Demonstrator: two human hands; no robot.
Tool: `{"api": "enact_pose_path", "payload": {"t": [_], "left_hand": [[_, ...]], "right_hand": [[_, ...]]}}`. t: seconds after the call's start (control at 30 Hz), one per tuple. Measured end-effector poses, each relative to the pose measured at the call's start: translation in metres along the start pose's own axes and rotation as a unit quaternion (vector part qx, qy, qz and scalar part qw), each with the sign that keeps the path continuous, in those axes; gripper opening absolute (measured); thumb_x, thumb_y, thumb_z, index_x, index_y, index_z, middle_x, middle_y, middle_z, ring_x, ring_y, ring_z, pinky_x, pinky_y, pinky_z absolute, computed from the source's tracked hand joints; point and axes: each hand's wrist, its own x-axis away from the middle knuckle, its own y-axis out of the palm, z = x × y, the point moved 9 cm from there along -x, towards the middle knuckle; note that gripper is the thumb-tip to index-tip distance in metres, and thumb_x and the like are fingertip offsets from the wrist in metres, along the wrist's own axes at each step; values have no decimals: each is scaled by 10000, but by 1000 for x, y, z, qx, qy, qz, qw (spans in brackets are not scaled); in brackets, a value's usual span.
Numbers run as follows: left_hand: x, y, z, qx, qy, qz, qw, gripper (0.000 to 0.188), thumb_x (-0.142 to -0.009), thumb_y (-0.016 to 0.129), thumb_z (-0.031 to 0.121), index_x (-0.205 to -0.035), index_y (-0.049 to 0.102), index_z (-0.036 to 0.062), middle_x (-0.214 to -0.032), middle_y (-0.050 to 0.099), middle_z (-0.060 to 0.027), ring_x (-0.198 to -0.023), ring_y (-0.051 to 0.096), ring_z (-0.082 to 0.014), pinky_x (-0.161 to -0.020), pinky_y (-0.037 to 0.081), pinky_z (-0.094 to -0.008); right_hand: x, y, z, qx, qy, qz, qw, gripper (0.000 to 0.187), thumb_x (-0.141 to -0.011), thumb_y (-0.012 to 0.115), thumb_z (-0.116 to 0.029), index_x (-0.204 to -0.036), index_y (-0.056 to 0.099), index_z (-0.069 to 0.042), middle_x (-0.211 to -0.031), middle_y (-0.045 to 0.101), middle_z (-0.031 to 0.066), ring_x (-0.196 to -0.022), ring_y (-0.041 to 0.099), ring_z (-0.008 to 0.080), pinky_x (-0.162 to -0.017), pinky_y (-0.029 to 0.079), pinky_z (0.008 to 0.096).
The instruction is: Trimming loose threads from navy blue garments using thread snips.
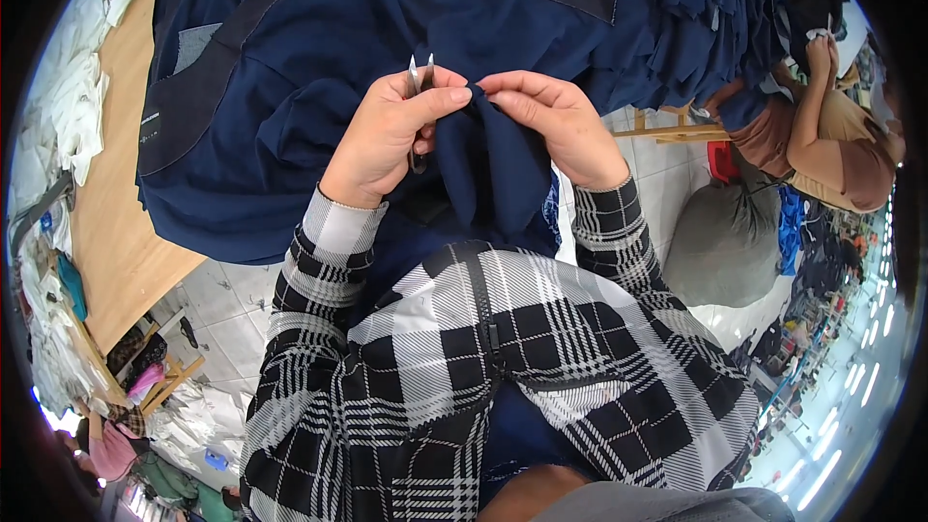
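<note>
A pair of metal thread snips (420, 74) is tucked in my left hand (387, 126), the two pointed blades sticking up past the fingers. Thumb and forefinger of that same hand pinch a fold of a navy garment (490, 169). My right hand (561, 121) is closed on the fabric just beside it, fingertips almost touching the left ones. From the pinched spot the navy cloth hangs down in front of me in two folds. Around and beyond my hands, more navy cloth (319, 48) with darker stitched bands lies spread over the table.
A pile of navy pieces (686, 19) hangs at the far right. Bare wooden tabletop (121, 184) runs along the left, beside white cloth (77, 106). At the right, a co-worker's arm (812, 126) reaches toward cloth, near a large grey sack (725, 242) on the tiled floor.
</note>
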Motion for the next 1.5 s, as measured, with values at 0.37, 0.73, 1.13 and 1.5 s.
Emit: {"api": "enact_pose_path", "payload": {"t": [0.37,0.73,1.13,1.5], "left_hand": [[0,-1,1,-31,33,5,999,116,-801,685,121,-876,621,60,-664,516,68,-504,418,0,-439,317,-151],[4,13,22,-147,141,-37,978,189,-812,650,60,-989,633,-2,-743,578,28,-664,469,-13,-620,384,-158],[-7,2,-6,-20,5,-13,1000,83,-836,622,148,-858,620,68,-629,482,76,-516,392,-5,-433,288,-153],[-10,2,-5,-52,17,9,998,84,-821,623,155,-811,622,73,-602,473,74,-501,378,-1,-432,276,-161]], "right_hand": [[-1,0,-13,-12,-45,20,999,95,-838,622,-50,-923,628,-8,-853,603,-4,-811,551,56,-750,438,174],[1,0,-18,67,-42,48,996,103,-818,640,-54,-908,630,-6,-813,594,-16,-742,526,38,-677,430,164],[0,9,-20,27,-17,30,999,407,-773,630,50,-1165,528,18,-864,627,38,-804,577,63,-743,437,164],[1,10,-23,67,-23,37,997,465,-758,628,56,-1203,508,-3,-847,616,22,-750,550,44,-695,420,151]]}}
